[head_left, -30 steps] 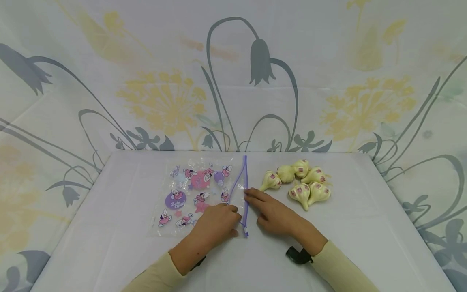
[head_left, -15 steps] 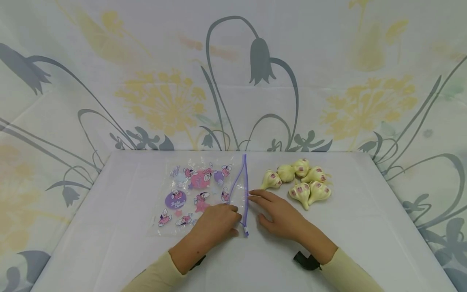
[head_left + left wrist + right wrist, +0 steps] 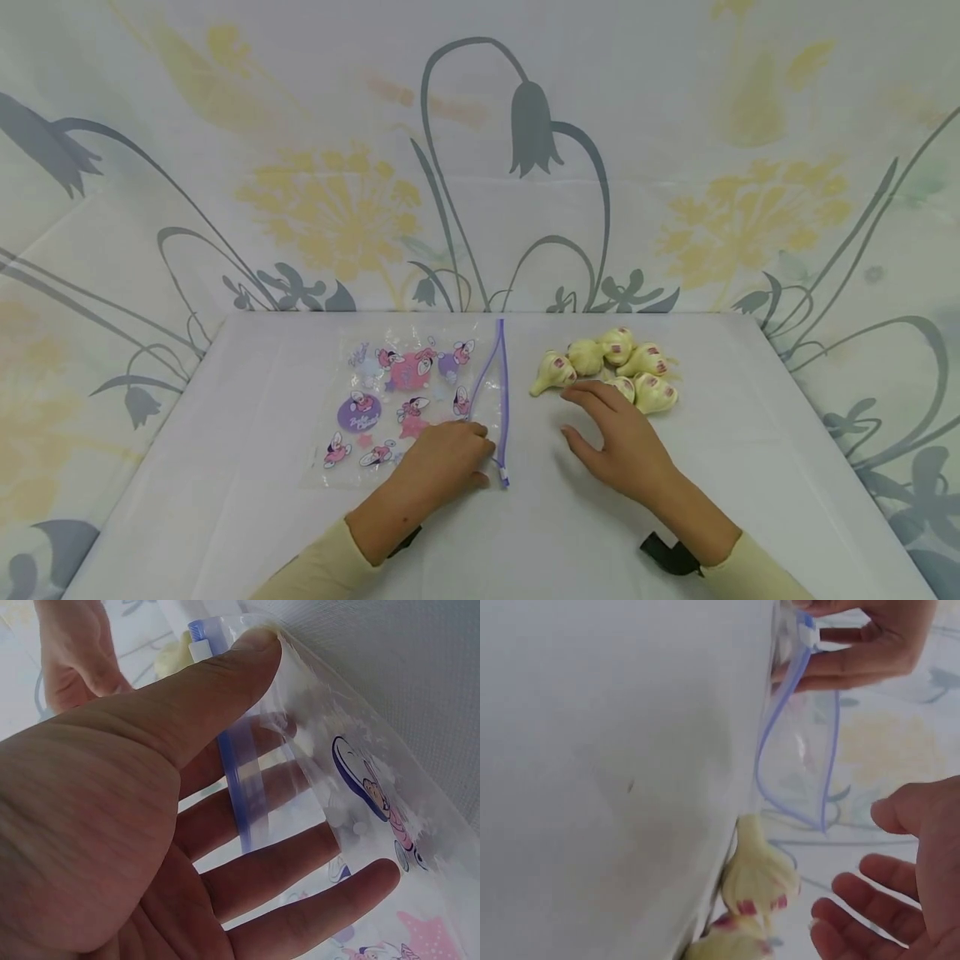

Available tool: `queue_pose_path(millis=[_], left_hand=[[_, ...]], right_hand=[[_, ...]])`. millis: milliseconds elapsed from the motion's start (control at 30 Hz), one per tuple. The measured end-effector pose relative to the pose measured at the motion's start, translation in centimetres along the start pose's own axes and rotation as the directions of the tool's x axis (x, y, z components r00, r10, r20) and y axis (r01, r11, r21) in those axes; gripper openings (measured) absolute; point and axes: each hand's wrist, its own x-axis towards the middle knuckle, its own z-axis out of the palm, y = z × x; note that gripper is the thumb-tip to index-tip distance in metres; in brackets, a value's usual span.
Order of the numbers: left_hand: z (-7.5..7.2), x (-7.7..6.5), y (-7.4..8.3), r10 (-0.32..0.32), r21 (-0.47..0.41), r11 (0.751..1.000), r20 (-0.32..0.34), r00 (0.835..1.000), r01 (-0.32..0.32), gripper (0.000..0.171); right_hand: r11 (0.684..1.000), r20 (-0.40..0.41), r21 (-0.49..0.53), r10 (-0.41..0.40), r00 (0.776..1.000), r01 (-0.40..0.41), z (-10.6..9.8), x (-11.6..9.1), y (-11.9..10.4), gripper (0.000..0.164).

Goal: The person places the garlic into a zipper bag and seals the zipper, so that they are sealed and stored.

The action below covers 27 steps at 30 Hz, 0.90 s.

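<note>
Zip bag [image 3: 408,371] lies on the tabletop [image 3: 540,533], propped by spread fingers of the left hand [image 3: 446,458], and may fall closed if these slip, while the right hand [image 3: 630,446], loosely spread, holds nothing near garlic bulbs [image 3: 587,358].

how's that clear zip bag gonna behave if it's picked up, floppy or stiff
The bag will probably flop: its thin film creases near the left hand. It looks light for its size, as no contents bulge its printed part. Its purple zip edge bows, so it likely bends too.
</note>
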Motion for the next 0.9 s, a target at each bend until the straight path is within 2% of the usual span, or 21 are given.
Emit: queue_pose_path(millis=[200, 300, 467, 600, 767, 900], left_hand=[[0.2, 0.0, -0.1, -0.002, -0.014, 1.0, -0.01, 1.0, 0.001, 0.032], [0.3, 0.0, -0.1, -0.009, -0.022, 1.0, -0.004, 1.0, 0.009, 0.033], [0.3, 0.0, -0.1, -0.018, -0.029, 0.999, 0.004, 1.0, 0.018, 0.035], [0.3, 0.0, -0.1, -0.022, -0.037, 0.999, 0.011, 1.0, 0.022, 0.036], [0.2, -0.1, -0.1, -0.021, -0.041, 0.999, 0.018, 1.0, 0.022, 0.036], [0.1, -0.1, -0.1, -0.022, -0.039, 0.999, 0.024, 0.999, 0.023, 0.036]], right_hand=[[0.998, -0.103, -0.038, 0.042, 0.994, -0.047, -1.6, -0.7, 1.5, 0.04], [0.992, -0.149, -0.051, 0.106, 0.983, -0.115, -2.4, -1.1, 2.1, 0.04], [0.971, -0.254, -0.043, 0.215, 0.943, -0.234, -3.4, -1.7, 3.3, 0.036], [0.955, -0.314, -0.034, 0.269, 0.911, -0.294, -3.6, -2.2, 4.5, 0.036], [0.927, -0.335, -0.024, 0.345, 0.877, -0.374, -3.4, -2.9, 5.8, 0.04], [0.89, -0.296, -0.016, 0.43, 0.853, -0.455, -3.4, -3.3, 6.4, 0.046]])
